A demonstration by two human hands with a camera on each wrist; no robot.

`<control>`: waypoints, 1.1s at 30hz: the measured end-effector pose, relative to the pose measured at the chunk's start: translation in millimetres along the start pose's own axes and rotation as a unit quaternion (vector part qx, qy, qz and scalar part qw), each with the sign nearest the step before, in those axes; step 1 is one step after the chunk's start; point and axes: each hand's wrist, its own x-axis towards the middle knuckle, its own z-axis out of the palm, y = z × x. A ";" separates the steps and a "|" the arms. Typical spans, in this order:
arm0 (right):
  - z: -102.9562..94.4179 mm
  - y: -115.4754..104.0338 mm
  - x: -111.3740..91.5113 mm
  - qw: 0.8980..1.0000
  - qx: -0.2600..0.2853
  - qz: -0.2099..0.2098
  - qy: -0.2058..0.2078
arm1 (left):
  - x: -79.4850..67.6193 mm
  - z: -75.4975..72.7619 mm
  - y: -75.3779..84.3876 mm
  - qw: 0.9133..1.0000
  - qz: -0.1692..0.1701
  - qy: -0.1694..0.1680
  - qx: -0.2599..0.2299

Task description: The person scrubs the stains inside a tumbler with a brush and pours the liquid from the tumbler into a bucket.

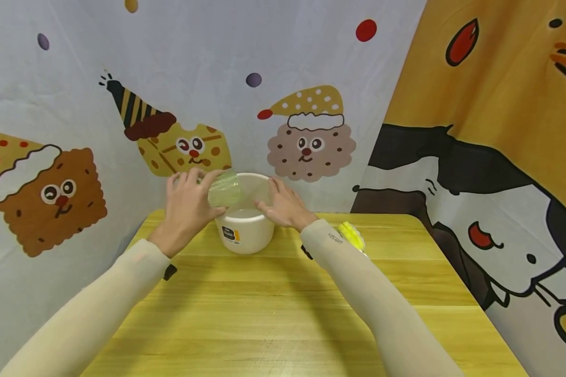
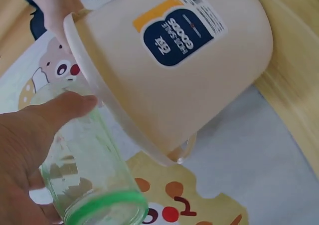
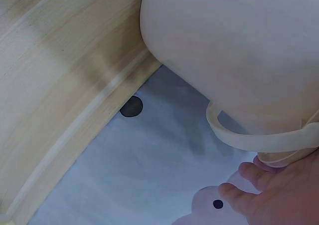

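A clear pale-green cup (image 1: pixel 224 189) lies tilted on its side at the mouth of a cream-white bucket (image 1: pixel 246 235). My left hand (image 1: pixel 186 201) holds the cup, with the thumb along one side and fingers on the other. In the left wrist view the cup (image 2: pixel 87 155) shows a darker green ring at one end, close to the bucket's rim (image 2: pixel 107 98). My right hand (image 1: pixel 286 205) grips the right side of that rim, thumb over the inside and fingers outside. The right wrist view has its fingers beside the bucket's handle (image 3: pixel 259 141).
The bucket stands near the back edge of a wooden table (image 1: pixel 245 319). A yellow object (image 1: pixel 352 235) sits to the right, partly hidden by the right sleeve. Behind the table hangs a cloth (image 1: pixel 306 63) with cartoon prints.
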 end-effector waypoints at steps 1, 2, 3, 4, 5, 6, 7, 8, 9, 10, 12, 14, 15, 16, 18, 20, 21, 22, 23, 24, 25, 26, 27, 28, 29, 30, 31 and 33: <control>0.1 0.0 -0.1 1.000 -0.001 -0.001 0.000 | -1.5 0.4 -0.2 1.000 -0.009 0.004 -0.012; 0.3 0.1 -0.2 1.000 -0.001 -0.001 0.000 | -2.9 0.5 -0.4 1.000 -0.018 0.008 -0.024; 0.5 0.3 -0.2 1.000 -0.002 -0.002 0.000 | -4.4 0.4 -0.4 0.999 -0.026 0.011 -0.033; 0.5 0.5 0.0 1.000 -0.003 -0.003 0.000 | -5.5 0.2 -0.2 0.998 -0.034 0.013 -0.042; 0.4 0.7 -0.1 1.000 -0.004 -0.004 0.000 | -6.7 -0.3 0.2 0.998 -0.041 0.013 -0.051; 0.3 0.9 -0.2 1.000 -0.005 -0.005 0.000 | -8.0 -0.6 0.7 0.997 -0.047 0.013 -0.062; 0.1 1.0 -0.5 1.000 -0.003 -0.005 0.000 | -9.4 -1.0 1.5 0.996 -0.053 0.013 -0.077; 0.0 1.0 -0.8 1.000 -0.002 -0.004 -0.001 | -11.0 -1.3 2.4 0.994 -0.057 0.012 -0.089; -0.1 1.0 -1.1 1.000 -0.002 -0.004 0.000 | -12.6 -1.2 3.3 0.993 -0.060 0.011 -0.102; 0.0 1.1 -1.2 1.000 -0.001 -0.003 -0.002 | -14.8 -1.2 4.3 0.991 -0.063 0.011 -0.116; 0.2 1.1 -1.5 1.000 0.000 -0.001 -0.004 | -18.9 -0.8 6.7 0.988 -0.070 0.010 -0.139; 0.6 0.9 -1.6 1.000 0.000 -0.001 -0.005 | -23.2 -0.5 9.4 0.984 -0.080 0.007 -0.158; 0.9 0.9 -1.6 1.000 -0.001 -0.001 -0.004 | -25.1 -0.4 10.8 0.982 -0.086 0.004 -0.166; 1.1 1.0 -1.0 1.000 -0.002 -0.001 -0.003 | -27.0 -0.4 12.3 0.980 -0.092 -0.001 -0.177; 1.1 1.0 -0.6 1.000 -0.003 -0.001 0.001 | -30.1 -0.5 15.1 0.974 -0.102 -0.015 -0.201; 1.5 1.1 -0.2 1.000 -0.002 0.000 0.004 | -33.7 -0.9 18.1 0.967 -0.110 -0.031 -0.229; 1.4 1.2 0.1 1.000 -0.002 0.000 0.004 | -35.4 -0.8 19.5 0.963 -0.112 -0.038 -0.241; 1.3 1.3 0.3 1.000 -0.001 0.000 0.004 | -37.3 -0.9 21.0 0.959 -0.114 -0.047 -0.254; 1.1 1.3 0.0 1.000 0.000 0.000 0.004 | -39.3 -1.0 22.7 0.956 -0.115 -0.054 -0.265; 0.8 1.2 -0.2 1.000 0.000 0.000 0.004 | -41.3 -0.7 24.4 0.952 -0.115 -0.062 -0.277; 0.4 1.1 -0.7 1.000 0.000 -0.001 0.004 | -43.4 -0.6 26.3 0.948 -0.116 -0.069 -0.287; 0.0 1.0 -1.0 1.000 0.000 -0.002 0.004 | -45.6 -0.3 28.1 0.945 -0.117 -0.076 -0.296; -0.4 1.0 -1.2 1.000 0.000 -0.003 0.004 | -47.8 0.4 29.9 0.942 -0.116 -0.083 -0.304; -0.7 0.8 -1.7 1.000 0.000 -0.004 0.005 | -50.0 1.0 31.7 0.939 -0.116 -0.089 -0.312; -0.9 0.7 -2.0 1.000 -0.001 -0.005 0.006 | -52.2 1.7 33.6 0.936 -0.117 -0.095 -0.319; -0.9 0.8 -2.2 1.000 -0.003 -0.006 0.007 | -54.5 2.6 35.1 0.933 -0.117 -0.101 -0.325; -0.9 0.9 -2.3 1.000 -0.004 -0.008 0.008 | -56.7 3.6 36.6 0.931 -0.116 -0.106 -0.330; -0.5 1.5 -2.5 1.000 -0.005 -0.010 0.010 | -61.6 6.1 38.9 0.927 -0.111 -0.116 -0.338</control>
